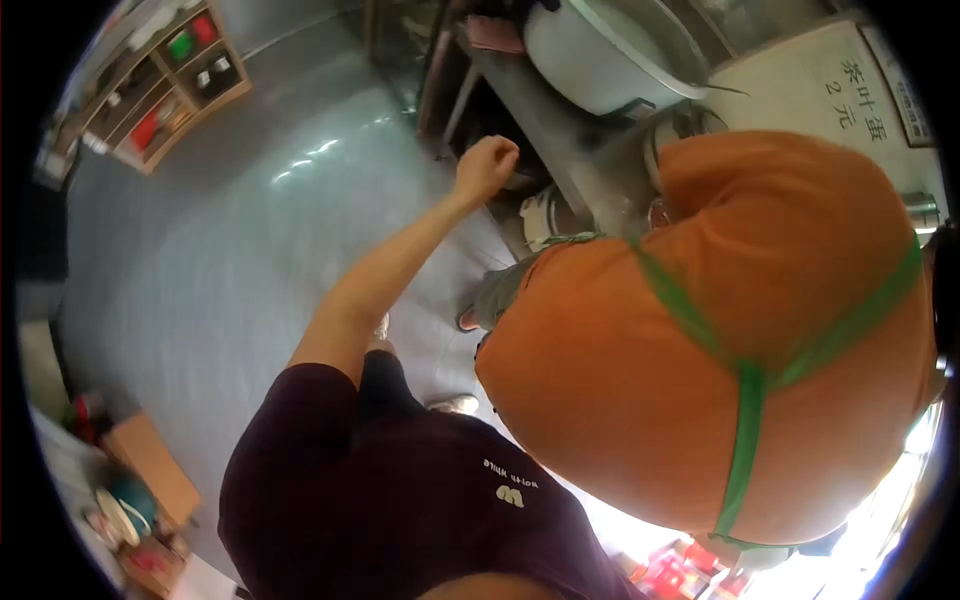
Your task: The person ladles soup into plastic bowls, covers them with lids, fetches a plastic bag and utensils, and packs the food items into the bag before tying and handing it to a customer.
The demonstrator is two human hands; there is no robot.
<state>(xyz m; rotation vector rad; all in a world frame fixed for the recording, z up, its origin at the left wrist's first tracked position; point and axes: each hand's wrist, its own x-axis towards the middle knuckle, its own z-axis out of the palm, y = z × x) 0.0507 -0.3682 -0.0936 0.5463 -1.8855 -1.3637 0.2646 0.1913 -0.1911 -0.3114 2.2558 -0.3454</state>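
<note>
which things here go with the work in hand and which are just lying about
Probably in use, being nearest the curled left hand:
- metal counter
- large pot

Apparently just about:
- wooden shelf unit
- cardboard box

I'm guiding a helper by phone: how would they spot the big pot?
Start at the orange top, then the counter up and left of it. The pot is near its upper end, between a flat pink item and a sign with Chinese characters. It's the widest round vessel there.
</note>
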